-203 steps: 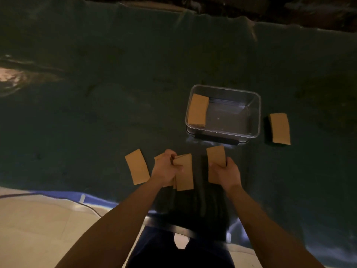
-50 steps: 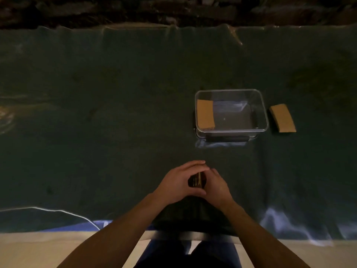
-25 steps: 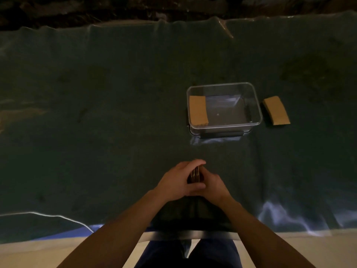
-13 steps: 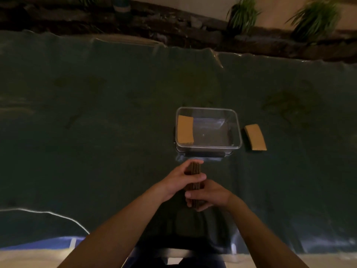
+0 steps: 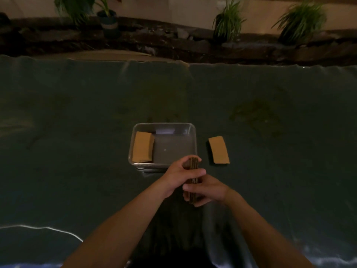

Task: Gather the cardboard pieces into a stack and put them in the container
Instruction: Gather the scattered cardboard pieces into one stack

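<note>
Head view: both hands meet low in the middle of the frame, closed around a stack of cardboard pieces [image 5: 194,179] held on edge, so that only its thin layered side shows. The left hand [image 5: 178,177] grips the upper part, thumb across the near face and fingers curled over the top; the right hand [image 5: 207,190] wraps the lower part from the other side. The stack sits just in front of the near rim of a clear plastic container [image 5: 193,140], which rests on a dark green cloth [image 5: 77,151] covering the bench. One cardboard piece [image 5: 143,149] lies inside the container against its left wall. Another loose piece [image 5: 218,150] lies flat on the cloth just right of the container, apart from it. Potted plants [image 5: 228,22] line a ledge beyond the bench.
</note>
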